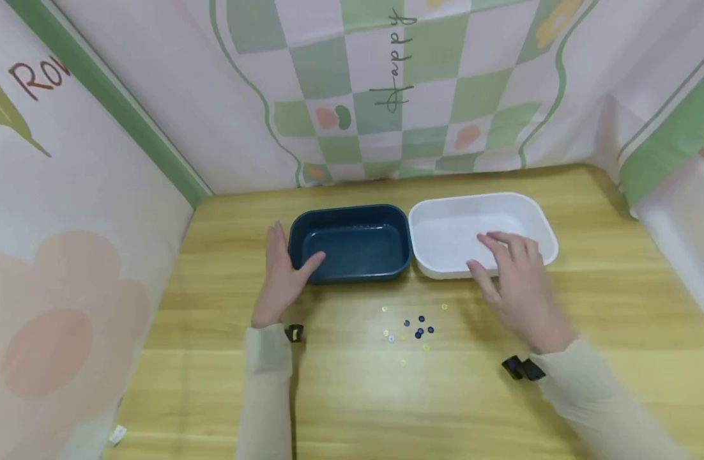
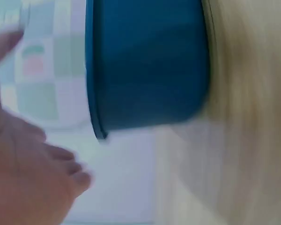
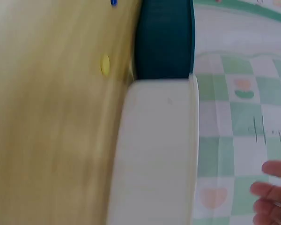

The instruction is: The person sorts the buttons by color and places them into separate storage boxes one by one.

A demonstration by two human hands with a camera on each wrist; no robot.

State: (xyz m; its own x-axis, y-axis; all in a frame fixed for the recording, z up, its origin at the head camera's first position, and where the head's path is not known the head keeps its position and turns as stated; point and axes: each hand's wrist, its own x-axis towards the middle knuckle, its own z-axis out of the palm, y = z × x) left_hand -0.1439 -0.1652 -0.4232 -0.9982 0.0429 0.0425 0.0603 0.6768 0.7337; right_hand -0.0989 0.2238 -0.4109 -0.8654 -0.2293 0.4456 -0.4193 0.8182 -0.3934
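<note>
My left hand (image 1: 280, 284) is at the left end of a dark blue rectangular bin (image 1: 358, 252), thumb spread from the straight fingers and nothing in its grasp. In the left wrist view a small gap shows between that hand (image 2: 30, 173) and the bin wall (image 2: 150, 70). Over the front right of a white bin (image 1: 450, 230) is my right hand (image 1: 521, 291), fingers loosely bent and thumb apart. No object shows between them. Small button-like discs lie in front of the bins: several dark blue (image 1: 421, 319), several yellow (image 1: 444, 306), and a pale one (image 1: 391, 339).
Both bins stand side by side, touching, near the back of a wood-grain table (image 1: 352, 409). Behind hangs a checkered cloth (image 1: 375, 83), with another patterned cloth (image 1: 99, 211) at the left. A small white tag (image 1: 117, 436) lies at the table's left edge.
</note>
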